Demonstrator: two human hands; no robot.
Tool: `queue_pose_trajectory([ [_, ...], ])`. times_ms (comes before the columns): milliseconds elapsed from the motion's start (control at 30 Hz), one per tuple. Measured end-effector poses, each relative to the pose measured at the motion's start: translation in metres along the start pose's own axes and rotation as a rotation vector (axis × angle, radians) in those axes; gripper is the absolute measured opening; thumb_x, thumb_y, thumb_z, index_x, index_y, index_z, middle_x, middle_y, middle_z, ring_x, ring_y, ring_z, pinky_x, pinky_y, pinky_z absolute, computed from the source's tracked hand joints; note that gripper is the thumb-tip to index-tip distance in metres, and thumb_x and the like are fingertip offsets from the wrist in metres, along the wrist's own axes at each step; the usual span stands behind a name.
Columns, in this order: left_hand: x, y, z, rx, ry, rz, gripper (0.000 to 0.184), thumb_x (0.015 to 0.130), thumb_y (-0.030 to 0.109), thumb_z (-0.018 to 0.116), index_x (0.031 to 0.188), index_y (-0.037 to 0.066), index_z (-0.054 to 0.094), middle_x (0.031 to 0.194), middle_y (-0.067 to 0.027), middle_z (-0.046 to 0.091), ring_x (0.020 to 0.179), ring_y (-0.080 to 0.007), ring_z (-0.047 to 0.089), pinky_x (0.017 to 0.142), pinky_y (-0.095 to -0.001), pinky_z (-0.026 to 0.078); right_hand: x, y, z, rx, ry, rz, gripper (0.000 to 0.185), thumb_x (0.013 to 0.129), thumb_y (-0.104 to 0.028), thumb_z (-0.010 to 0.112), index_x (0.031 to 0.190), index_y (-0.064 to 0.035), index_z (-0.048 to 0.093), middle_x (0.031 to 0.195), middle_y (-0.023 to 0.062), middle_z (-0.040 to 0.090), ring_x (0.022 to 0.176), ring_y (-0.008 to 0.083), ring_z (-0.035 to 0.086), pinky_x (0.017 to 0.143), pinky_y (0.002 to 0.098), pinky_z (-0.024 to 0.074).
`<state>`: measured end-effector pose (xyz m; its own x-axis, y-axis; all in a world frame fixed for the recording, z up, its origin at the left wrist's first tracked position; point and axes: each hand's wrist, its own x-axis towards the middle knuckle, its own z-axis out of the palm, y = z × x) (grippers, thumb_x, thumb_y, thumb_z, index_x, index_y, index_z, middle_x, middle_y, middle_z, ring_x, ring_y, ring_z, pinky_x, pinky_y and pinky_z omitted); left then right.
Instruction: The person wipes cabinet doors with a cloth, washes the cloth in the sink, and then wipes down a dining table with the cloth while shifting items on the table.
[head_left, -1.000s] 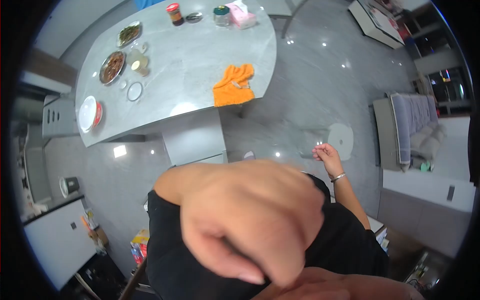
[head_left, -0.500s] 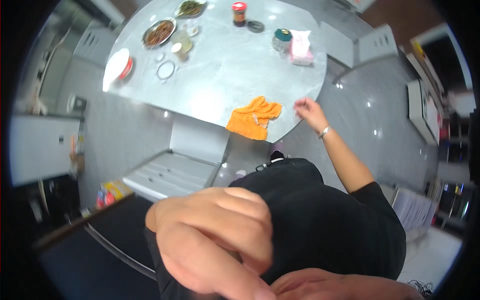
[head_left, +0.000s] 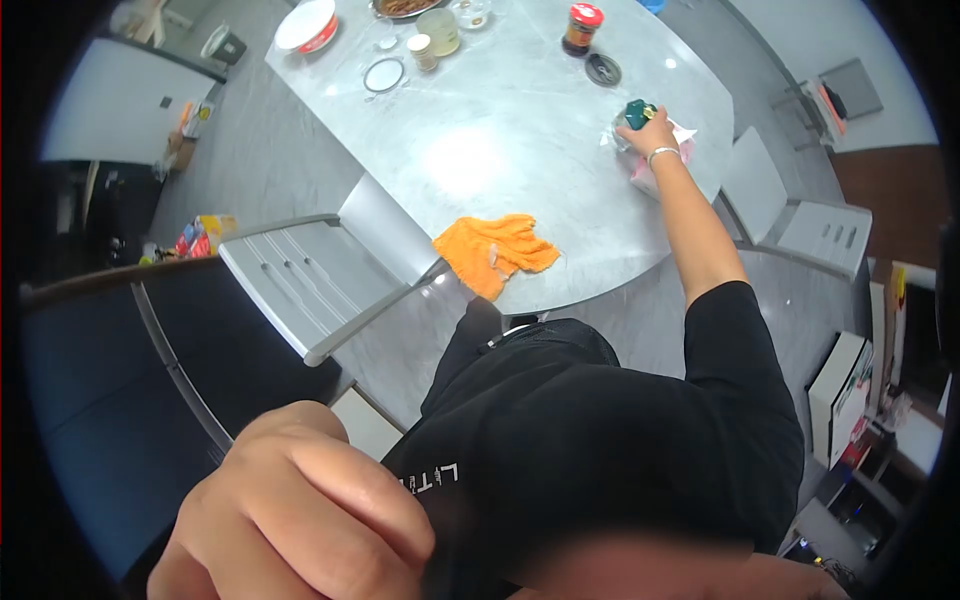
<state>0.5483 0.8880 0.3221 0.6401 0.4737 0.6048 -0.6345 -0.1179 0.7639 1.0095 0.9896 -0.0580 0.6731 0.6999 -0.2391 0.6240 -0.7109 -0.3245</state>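
Observation:
My right hand (head_left: pixel 655 137) reaches across the table, its fingers wrapped round the dark green lid of a clear jar (head_left: pixel 622 128). The jar's body is partly covered by the hand. Right beside it, under my wrist, is a pink tissue pack (head_left: pixel 645 178) with white tissue sticking out. My left hand (head_left: pixel 310 510) is raised close to the camera at the lower left, fingers curled in; whatever it may hold is hidden. A crumpled orange cloth (head_left: pixel 490 250) lies at the near table edge, apart from both hands.
On the grey table (head_left: pixel 540 160) stand a red-lidded jar (head_left: pixel 582 30), a dark round lid (head_left: pixel 603 69), a small white-capped bottle (head_left: pixel 422 52), a glass cup (head_left: pixel 440 32), a clear ring-shaped lid (head_left: pixel 383 75) and a red-white bowl (head_left: pixel 308 27). Chairs (head_left: pixel 320 270) flank the table.
My right hand has moved from beside the table's edge forward to the green-lidded jar and closed on its lid. My left hand has shifted lower and left in view. The camera view has turned.

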Motion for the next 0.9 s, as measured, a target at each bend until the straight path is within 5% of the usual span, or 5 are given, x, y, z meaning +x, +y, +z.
queue_pose_trajectory([
  [133, 0.003, -0.011, -0.001, -0.045, 0.033, 0.004, 0.026, 0.089, 0.02, 0.065, 0.112, 0.032, 0.063, 0.068, 0.0015, 0.052, 0.061, -0.0151, 0.045, 0.059, -0.0281, 0.035, 0.009, 0.005, 0.019, -0.02, 0.107, -0.086, 0.108, 0.063, -0.048, 0.083, 0.145, -0.0024, 0.028, 0.138, 0.0253, 0.042, 0.125, 0.0375, 0.05, 0.103, 0.0417, 0.0445],
  [367, -0.04, -0.009, -0.112, 0.195, -0.19, -0.161, 0.025, 0.081, 0.015, 0.076, 0.104, 0.021, 0.067, 0.076, 0.0016, 0.065, 0.066, -0.0155, 0.058, 0.068, -0.0313, 0.046, -0.003, -0.026, 0.015, -0.087, 0.133, -0.319, 0.089, 0.061, -0.04, 0.086, 0.132, -0.0028, 0.047, 0.129, 0.018, 0.049, 0.117, 0.0363, 0.053, 0.099, 0.0407, 0.045],
  [567, -0.202, -0.029, -0.233, 0.85, 1.015, -0.571, 0.05, 0.091, 0.01, 0.061, 0.138, 0.002, 0.046, 0.111, -0.0084, 0.056, 0.109, -0.0195, 0.051, 0.101, -0.0319, 0.038, 0.014, -0.104, 0.053, 0.125, 0.086, -0.496, 0.083, 0.061, -0.035, 0.086, 0.127, -0.0008, 0.048, 0.124, 0.0198, 0.052, 0.116, 0.0349, 0.053, 0.099, 0.0393, 0.045],
  [700, -0.312, -0.034, -0.292, 1.583, 1.144, -1.085, 0.067, 0.088, 0.026, 0.071, 0.144, 0.006, 0.04, 0.141, -0.0188, 0.038, 0.13, -0.028, 0.039, 0.11, -0.0391, 0.032, 0.053, -0.186, 0.08, 0.155, 0.065, -0.504, 0.083, 0.062, -0.037, 0.084, 0.128, -0.0018, 0.048, 0.126, 0.0187, 0.051, 0.118, 0.0348, 0.052, 0.1, 0.0395, 0.0448],
  [900, -0.368, -0.057, -0.293, 1.481, 1.147, -1.322, 0.095, 0.084, 0.033, 0.075, 0.153, 0.003, 0.018, 0.148, -0.0263, 0.026, 0.138, -0.0384, 0.03, 0.114, -0.0452, 0.026, 0.107, -0.271, 0.108, 0.109, 0.17, -0.466, 0.09, 0.063, -0.046, 0.084, 0.131, -0.0019, 0.046, 0.129, 0.0185, 0.05, 0.119, 0.0381, 0.051, 0.101, 0.0418, 0.0442],
])
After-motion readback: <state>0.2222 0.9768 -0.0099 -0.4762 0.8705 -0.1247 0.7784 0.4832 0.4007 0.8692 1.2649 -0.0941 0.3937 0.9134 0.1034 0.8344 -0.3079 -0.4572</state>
